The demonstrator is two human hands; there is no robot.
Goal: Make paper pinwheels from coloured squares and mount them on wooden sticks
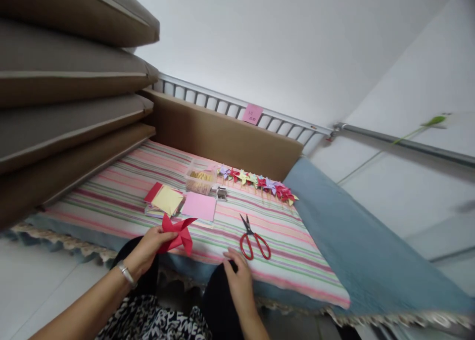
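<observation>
My left hand (154, 248) is closed on a red paper pinwheel (180, 235), pinching it near its middle with the thumb on top. The pinwheel's folded blades point outward above the front edge of the bed. My right hand (239, 275) rests by that edge, fingers loosely curved and a little apart from the thumb, with nothing visible in them. Just beyond it lie red-handled scissors (252, 238), blades slightly parted and pointing away from me. Past my left hand are a stack of coloured paper squares (166, 200) and a pink paper pile (199, 206).
A clear plastic box (200, 177) holds thin sticks, with a small clear container (221, 193) beside it. Several finished pinwheels (260, 183) lie in a row at the back right. Stacked cushions (74, 82) rise on the left. All rests on a striped cloth (297, 251).
</observation>
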